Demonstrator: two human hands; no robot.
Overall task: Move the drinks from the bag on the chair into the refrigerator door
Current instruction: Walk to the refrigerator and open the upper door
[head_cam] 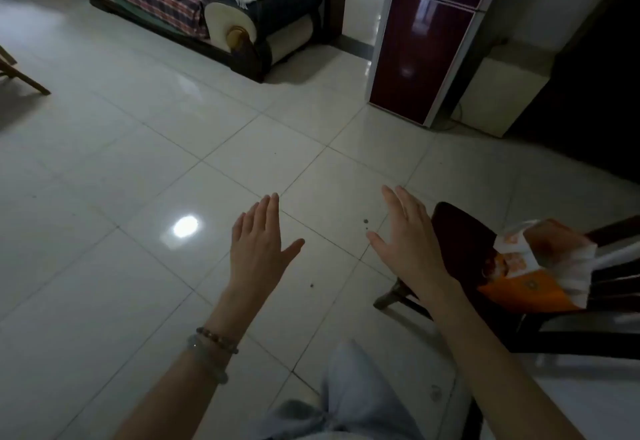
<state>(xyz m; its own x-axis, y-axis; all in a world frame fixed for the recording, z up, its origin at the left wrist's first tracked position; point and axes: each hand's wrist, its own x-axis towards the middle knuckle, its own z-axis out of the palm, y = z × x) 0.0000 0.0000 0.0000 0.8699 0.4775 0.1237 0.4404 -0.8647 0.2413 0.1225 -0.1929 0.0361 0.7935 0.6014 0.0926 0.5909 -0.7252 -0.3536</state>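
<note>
An orange and white plastic bag (pixel 540 266) lies on the seat of a dark chair (pixel 460 232) at the right. Its contents are hidden. A dark red refrigerator (pixel 422 41) stands at the back right with both doors closed. My left hand (pixel 258 245) is held out flat over the floor, fingers apart, holding nothing. My right hand (pixel 408 242) is also flat and empty, just left of the chair's front edge and apart from the bag.
Pale glossy tiles cover the floor (pixel 173 149) between me and the refrigerator. A sofa with a checked cover (pixel 221 0) stands at the back left. A wooden chair leg (pixel 24 79) shows at the far left. A white cabinet (pixel 502 90) sits beside the refrigerator.
</note>
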